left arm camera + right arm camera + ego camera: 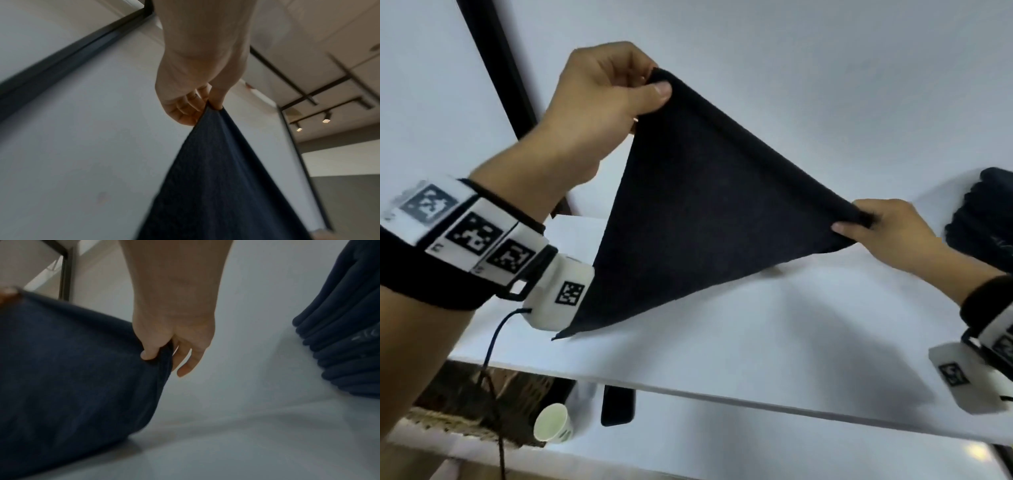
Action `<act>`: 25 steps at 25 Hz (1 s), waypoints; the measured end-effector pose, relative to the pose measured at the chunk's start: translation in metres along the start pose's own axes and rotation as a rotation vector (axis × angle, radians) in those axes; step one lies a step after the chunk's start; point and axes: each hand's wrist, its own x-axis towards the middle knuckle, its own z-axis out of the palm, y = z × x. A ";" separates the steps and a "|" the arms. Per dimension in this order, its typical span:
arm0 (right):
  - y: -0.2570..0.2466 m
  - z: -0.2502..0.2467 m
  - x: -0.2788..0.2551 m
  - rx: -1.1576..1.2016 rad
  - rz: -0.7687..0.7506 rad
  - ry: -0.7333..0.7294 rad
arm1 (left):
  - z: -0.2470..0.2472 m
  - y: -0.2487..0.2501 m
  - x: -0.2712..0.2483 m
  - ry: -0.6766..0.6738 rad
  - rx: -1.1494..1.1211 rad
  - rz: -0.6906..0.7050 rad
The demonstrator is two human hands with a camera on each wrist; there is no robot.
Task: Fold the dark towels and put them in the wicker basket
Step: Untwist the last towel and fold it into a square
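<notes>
A dark navy towel (705,205) hangs spread in the air above the white table (774,335). My left hand (606,96) pinches its upper corner between thumb and fingers, raised high. My right hand (887,229) pinches the opposite corner lower down at the right, close to the table. The towel's bottom corner (558,335) touches the table near the front edge. In the left wrist view the towel (216,178) drops away from my left hand (197,104). In the right wrist view my right hand (170,347) grips the bunched towel (72,378) edge. The wicker basket (479,414) sits below the table's front left.
A stack of dark folded towels (983,219) lies at the table's far right, also the stack (345,337) in the right wrist view. A white paper cup (553,426) and a dark object (618,406) sit below the table edge. A black frame post (493,68) stands at the back left.
</notes>
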 end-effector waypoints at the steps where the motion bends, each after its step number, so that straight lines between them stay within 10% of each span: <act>1: -0.001 -0.011 0.004 0.085 0.001 0.002 | -0.007 -0.007 0.008 0.012 0.005 -0.036; 8: -0.032 -0.083 0.025 1.117 -0.051 0.143 | -0.031 -0.038 0.035 0.033 -0.155 -0.191; 18: -0.051 -0.102 0.027 1.160 -0.173 0.066 | -0.014 -0.068 0.055 0.092 -0.231 -0.310; 25: -0.033 -0.134 0.050 0.619 -0.105 0.225 | -0.028 -0.050 0.089 0.164 -0.137 -0.229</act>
